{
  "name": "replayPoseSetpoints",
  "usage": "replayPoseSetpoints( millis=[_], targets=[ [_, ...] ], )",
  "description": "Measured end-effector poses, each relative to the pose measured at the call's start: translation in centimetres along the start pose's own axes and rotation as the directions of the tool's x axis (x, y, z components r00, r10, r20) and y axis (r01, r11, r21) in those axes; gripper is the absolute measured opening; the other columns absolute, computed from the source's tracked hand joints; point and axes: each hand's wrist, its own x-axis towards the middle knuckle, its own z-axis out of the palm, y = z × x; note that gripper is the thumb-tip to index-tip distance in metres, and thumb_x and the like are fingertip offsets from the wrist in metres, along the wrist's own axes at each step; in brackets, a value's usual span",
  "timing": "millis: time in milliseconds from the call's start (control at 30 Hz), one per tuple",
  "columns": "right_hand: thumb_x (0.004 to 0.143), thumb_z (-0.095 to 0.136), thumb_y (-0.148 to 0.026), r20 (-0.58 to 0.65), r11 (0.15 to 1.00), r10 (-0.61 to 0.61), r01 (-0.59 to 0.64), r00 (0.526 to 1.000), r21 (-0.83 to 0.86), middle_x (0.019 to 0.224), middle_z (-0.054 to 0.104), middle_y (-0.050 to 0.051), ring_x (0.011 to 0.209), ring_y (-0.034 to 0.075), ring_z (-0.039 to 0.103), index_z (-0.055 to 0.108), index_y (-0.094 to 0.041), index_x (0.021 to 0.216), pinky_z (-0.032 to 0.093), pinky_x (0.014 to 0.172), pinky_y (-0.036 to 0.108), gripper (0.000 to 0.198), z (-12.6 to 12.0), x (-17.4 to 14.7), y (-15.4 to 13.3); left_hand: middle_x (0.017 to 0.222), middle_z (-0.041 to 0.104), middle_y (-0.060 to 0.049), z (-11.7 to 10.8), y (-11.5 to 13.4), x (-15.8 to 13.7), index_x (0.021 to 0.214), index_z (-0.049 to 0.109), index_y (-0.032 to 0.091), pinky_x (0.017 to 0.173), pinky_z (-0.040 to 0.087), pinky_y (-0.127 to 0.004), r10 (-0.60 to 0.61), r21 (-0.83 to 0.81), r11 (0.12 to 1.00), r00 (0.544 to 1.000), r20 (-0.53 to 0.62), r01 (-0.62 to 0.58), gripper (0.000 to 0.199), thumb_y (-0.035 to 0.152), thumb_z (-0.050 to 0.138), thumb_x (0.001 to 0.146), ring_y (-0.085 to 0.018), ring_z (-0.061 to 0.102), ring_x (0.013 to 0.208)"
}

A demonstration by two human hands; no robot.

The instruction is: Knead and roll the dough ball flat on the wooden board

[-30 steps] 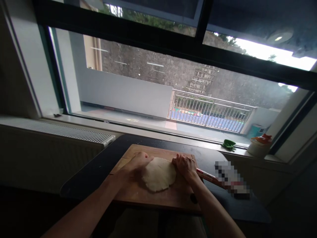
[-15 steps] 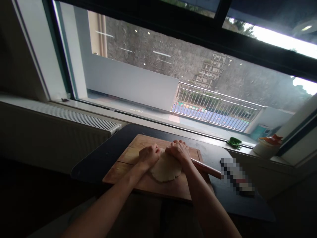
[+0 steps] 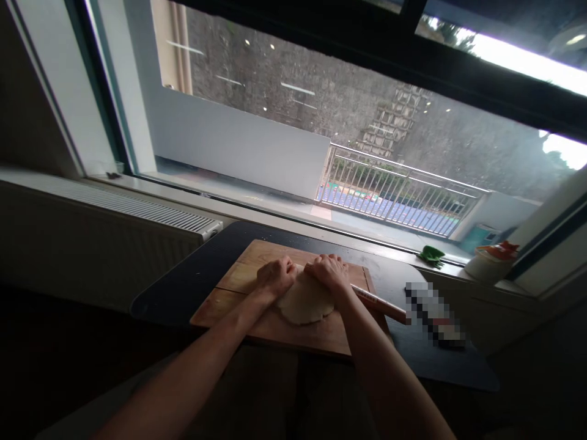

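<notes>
A flat, pale round of dough (image 3: 306, 302) lies on a wooden board (image 3: 229, 308), its near edge slightly uneven. At its far left edge my left hand (image 3: 277, 276) is closed like a fist, pressed on the dough. My right hand (image 3: 328, 270) curls over the far right edge, fingers bent and close together. Both backs of the hands face up, so what lies under the fingers is hidden. A reddish-brown stick like a rolling pin (image 3: 383, 305) slants out to the right from behind my right forearm; whether it runs under my hand I cannot tell.
The board rests on a dark table (image 3: 169, 290) beside a window. On the sill stand a green item (image 3: 431, 255) and a pale pot with an orange top (image 3: 488, 263). A pixelated object (image 3: 435, 315) lies at the table's right. A white radiator (image 3: 114, 226) is at left.
The whole view has shifted slightly, so board, table and window sit a little higher. Both hands stay at the dough's far edge with hardly any visible movement.
</notes>
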Motion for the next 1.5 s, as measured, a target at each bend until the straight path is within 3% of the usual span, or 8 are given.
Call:
replayPoseSetpoints(
  millis=[167, 300, 500, 667, 867, 1233, 1367, 1500],
  targets=[
    [0.082, 0.035, -0.051, 0.037, 1.0, 0.017, -0.018, 0.999, 0.013, 0.115, 0.049, 0.016, 0.106, 0.03, 0.043, 0.054, -0.016, 0.11, 0.031, 0.086, 0.046, 0.048, 0.2, 2.0, 0.8, 0.082, 0.065, -0.006, -0.5, -0.1, -0.1, 0.086, 0.058, 0.02, 0.06, 0.035, -0.026, 0.008, -0.048, 0.999, 1.0, 0.029, -0.006, 0.031, 0.042, 0.036, 0.083, -0.019, 0.059, 0.074],
    [0.086, 0.028, -0.046, 0.049, 0.999, -0.033, 0.032, 0.998, 0.017, 0.113, 0.051, 0.014, 0.103, 0.028, 0.044, 0.054, -0.018, 0.109, 0.031, 0.085, 0.045, 0.044, 0.0, -0.2, 0.1, 0.081, 0.066, -0.006, -0.8, 0.2, -0.1, 0.085, 0.058, 0.02, 0.062, 0.036, -0.026, -0.014, -0.058, 0.998, 1.0, 0.028, 0.016, 0.03, 0.041, 0.037, 0.083, -0.019, 0.06, 0.076],
    [0.089, 0.022, -0.039, -0.05, 0.993, -0.114, 0.112, 0.992, -0.042, 0.112, 0.051, 0.01, 0.106, 0.026, 0.04, 0.055, -0.021, 0.103, 0.027, 0.088, 0.042, 0.04, -0.3, -3.6, -1.1, 0.079, 0.065, -0.005, -1.0, 0.6, -0.2, 0.08, 0.059, 0.02, 0.065, 0.036, -0.026, -0.035, -0.063, 0.997, 0.998, 0.05, 0.038, 0.027, 0.038, 0.04, 0.081, -0.018, 0.059, 0.079],
    [0.087, 0.027, -0.044, -0.033, 0.996, -0.071, 0.069, 0.997, -0.058, 0.113, 0.05, 0.012, 0.107, 0.027, 0.039, 0.055, -0.02, 0.106, 0.027, 0.088, 0.044, 0.042, 0.1, -0.6, -0.1, 0.079, 0.065, -0.005, -0.1, 0.0, 0.2, 0.083, 0.059, 0.02, 0.061, 0.035, -0.025, -0.024, -0.042, 0.999, 1.0, 0.018, 0.024, 0.028, 0.04, 0.038, 0.082, -0.018, 0.059, 0.076],
    [0.087, 0.028, -0.034, -0.094, 0.996, -0.075, 0.071, 0.993, -0.052, 0.11, 0.051, 0.012, 0.103, 0.025, 0.043, 0.057, -0.017, 0.101, 0.031, 0.086, 0.038, 0.036, 0.3, 2.5, 0.9, 0.082, 0.066, -0.005, 0.3, -0.3, 0.3, 0.084, 0.059, 0.022, 0.062, 0.035, -0.026, -0.014, -0.044, 0.999, 1.0, 0.021, 0.015, 0.031, 0.044, 0.037, 0.083, -0.019, 0.059, 0.077],
    [0.089, 0.024, -0.039, -0.082, 0.999, 0.033, -0.034, 0.996, -0.011, 0.09, 0.064, 0.009, 0.084, 0.021, 0.057, 0.061, -0.02, 0.088, 0.038, 0.074, 0.031, 0.042, 0.2, -1.9, -1.1, 0.083, 0.066, -0.007, -0.2, 0.6, -0.4, 0.088, 0.058, 0.02, 0.066, 0.038, -0.026, -0.041, 0.008, 0.999, 0.999, 0.007, 0.041, 0.031, 0.038, 0.032, 0.086, -0.019, 0.06, 0.079],
    [0.091, 0.021, -0.038, -0.084, 0.991, -0.108, 0.1, 0.991, -0.093, 0.083, 0.066, 0.008, 0.077, 0.02, 0.059, 0.063, -0.02, 0.079, 0.037, 0.071, 0.029, 0.048, -0.3, -1.3, -0.8, 0.082, 0.066, -0.006, 0.0, 0.1, 0.0, 0.089, 0.056, 0.021, 0.064, 0.037, -0.026, 0.018, -0.052, 0.999, 1.0, 0.013, -0.018, 0.031, 0.04, 0.033, 0.086, -0.018, 0.06, 0.076],
    [0.091, 0.026, -0.036, -0.08, 0.955, -0.273, 0.26, 0.959, -0.14, 0.08, 0.066, 0.005, 0.076, 0.017, 0.058, 0.062, -0.021, 0.076, 0.035, 0.071, 0.025, 0.042, -0.7, -1.7, 1.8, 0.08, 0.065, -0.003, -0.5, -0.5, 0.8, 0.086, 0.057, 0.022, 0.062, 0.037, -0.025, 0.124, -0.21, 0.972, 0.989, 0.084, -0.104, 0.03, 0.044, 0.035, 0.084, -0.016, 0.058, 0.073]
  ],
)
